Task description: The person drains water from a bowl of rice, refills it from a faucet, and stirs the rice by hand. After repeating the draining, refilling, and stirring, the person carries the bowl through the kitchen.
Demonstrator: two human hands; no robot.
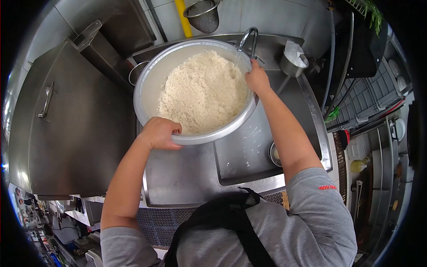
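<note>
While the near-left rim is gripped by the left hand (pixel 161 132) and the far-right rim by the right hand (pixel 258 79), a wide bowl (pixel 149 71) of white rice (pixel 200 91) is held between them. Water (pixel 237 58) is run onto the rice from the tap (pixel 253 33), just beyond the right hand. Below that hand, the sink (pixel 249 155) is seen.

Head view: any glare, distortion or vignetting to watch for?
Head view: strong fisheye, cabinet and sink rim bow; black vignette at the corners; bright glints in the sink basin; soft sheen on the cabinet; rice evenly lit, both hands reasonably sharp; lower-left background too small to read.
</note>
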